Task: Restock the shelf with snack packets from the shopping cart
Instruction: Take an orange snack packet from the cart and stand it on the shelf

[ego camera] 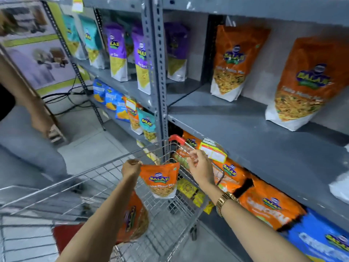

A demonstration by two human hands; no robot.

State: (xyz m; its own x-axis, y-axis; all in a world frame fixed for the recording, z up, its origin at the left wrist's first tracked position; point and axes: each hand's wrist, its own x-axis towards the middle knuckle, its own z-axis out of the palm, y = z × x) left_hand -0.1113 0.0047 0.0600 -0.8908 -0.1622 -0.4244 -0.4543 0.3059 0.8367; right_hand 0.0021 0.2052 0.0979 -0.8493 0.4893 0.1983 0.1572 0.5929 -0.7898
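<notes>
Setting: grey shelf (245,133), wire shopping cart (105,167).
Left hand (131,168): pinching orange snack packet (160,180), which hangs below it.
Right hand (200,167): fingers loosely curled, empty, just right of packet.

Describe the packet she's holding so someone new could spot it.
Start at the wire shopping cart below the grey shelves. Above its basket, the left hand pinches an orange Balaji packet by its top corner. It hangs upright in the air, unlike the orange packet lying in the cart.

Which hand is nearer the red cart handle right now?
Right. The right hand hangs just below and right of the red cart handle; the left hand is farther, lower left, pinching an orange packet.
</notes>
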